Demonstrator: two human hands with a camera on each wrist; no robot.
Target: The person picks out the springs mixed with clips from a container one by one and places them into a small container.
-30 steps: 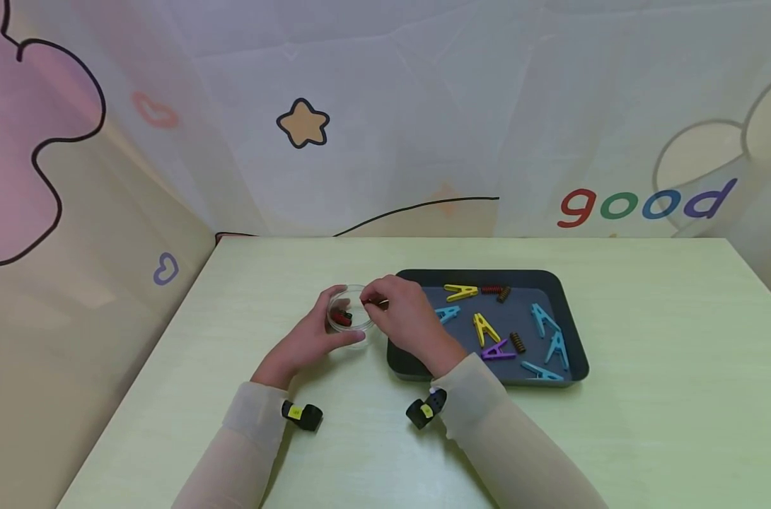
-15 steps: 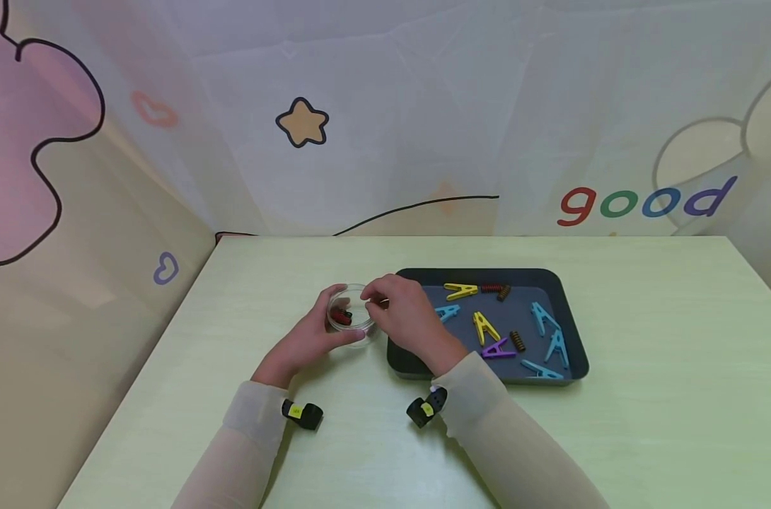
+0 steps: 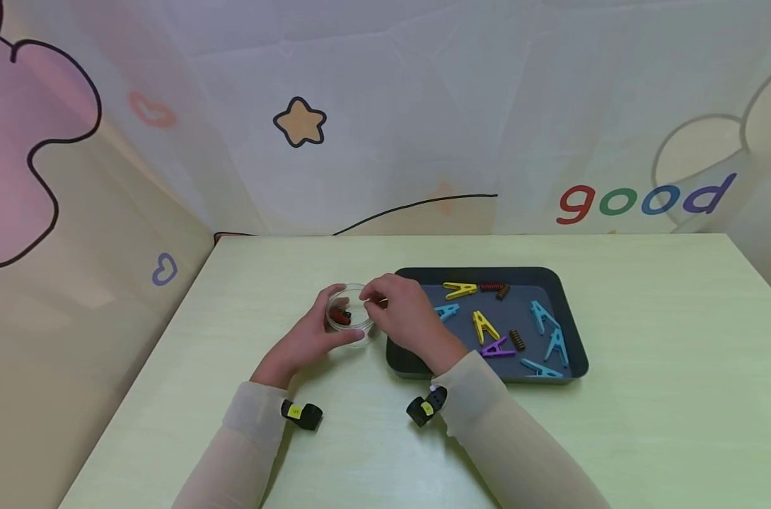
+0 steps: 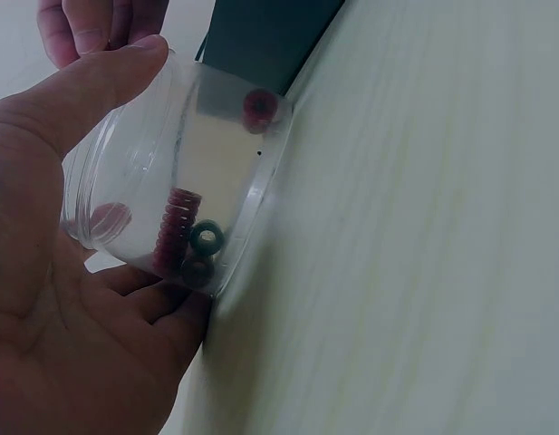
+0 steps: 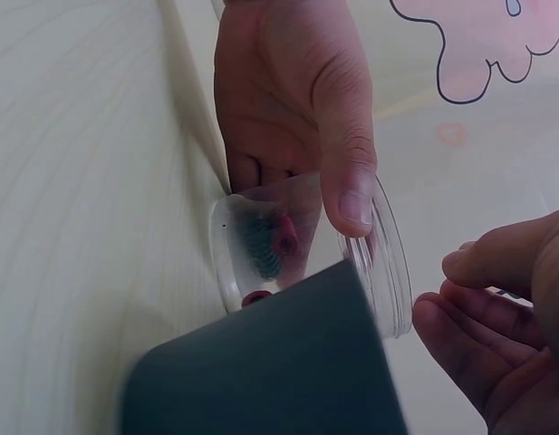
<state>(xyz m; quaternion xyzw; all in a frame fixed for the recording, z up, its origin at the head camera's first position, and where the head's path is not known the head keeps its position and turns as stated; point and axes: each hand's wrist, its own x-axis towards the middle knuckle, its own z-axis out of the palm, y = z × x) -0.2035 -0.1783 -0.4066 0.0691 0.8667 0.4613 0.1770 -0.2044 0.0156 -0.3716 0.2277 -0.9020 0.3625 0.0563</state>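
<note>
My left hand (image 3: 305, 343) grips a clear plastic jar (image 4: 220, 159) around its side, thumb near the rim. Inside lie several small coil springs: a red spring (image 4: 176, 228) and a green spring (image 4: 207, 237) show in the left wrist view, with another red spring (image 4: 260, 110) by the opposite wall. Over the jar's mouth, my right hand (image 3: 411, 318) has its fingers curled towards the thumb. A sliver of a small dark, ridged piece, apparently a spring (image 5: 509, 294), shows between thumb and fingers; the rest is hidden.
Right of the jar sits a dark grey tray (image 3: 468, 376). In it are yellow clips (image 3: 486, 327), blue clips (image 3: 556, 348), a purple clip (image 3: 497, 349), a red spring (image 3: 491, 288) and brown springs (image 3: 517, 340). The tray's wall stands close beside the jar.
A red spring at my right fingertips one second ago is no longer there; a red spring lies by the jar's right wall now. Both hands have kept their places.
</note>
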